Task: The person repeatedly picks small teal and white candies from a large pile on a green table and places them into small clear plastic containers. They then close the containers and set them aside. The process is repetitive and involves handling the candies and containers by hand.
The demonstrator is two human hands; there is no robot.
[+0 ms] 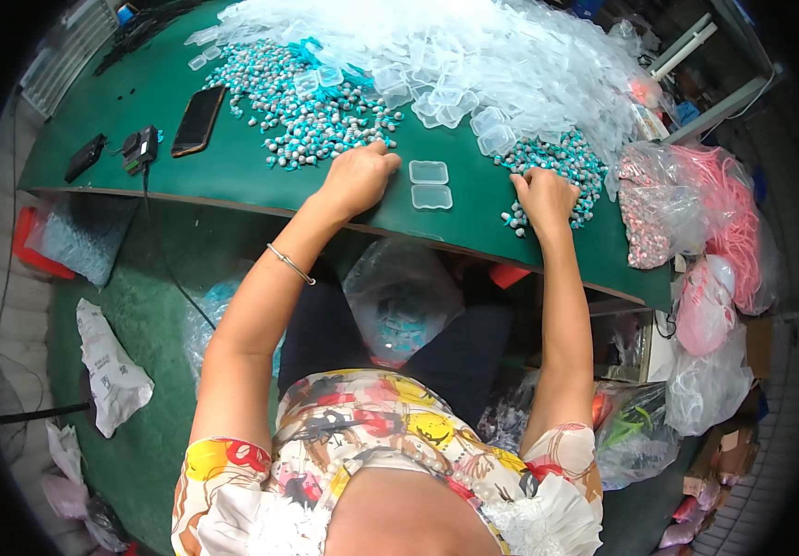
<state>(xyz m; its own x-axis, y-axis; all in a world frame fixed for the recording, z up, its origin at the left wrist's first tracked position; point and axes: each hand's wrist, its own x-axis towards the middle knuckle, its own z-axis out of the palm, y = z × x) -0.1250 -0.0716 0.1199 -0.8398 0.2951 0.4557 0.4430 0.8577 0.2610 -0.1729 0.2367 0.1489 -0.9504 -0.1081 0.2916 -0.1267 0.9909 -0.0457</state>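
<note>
A small clear plastic case [431, 196] lies unfolded on the green table, its two halves flat between my hands. To its left, my left hand [361, 180] rests at the near edge of a pile of small grey-and-teal pieces [311, 116], fingers curled and pressed together; whatever is in them is hidden. Right of the case, my right hand [548, 196] reaches over a smaller pile of the same kind of pieces [583, 171]. Its fingers bend down among them, and their tips are hard to see.
A large heap of clear plastic cases [501, 65] covers the table's far side. At left lie a phone [198, 120], a small black device [141, 150] with a cable and a dark object [85, 158]. Bags of pink pieces [645, 204] and pink cords [729, 204] crowd the right edge.
</note>
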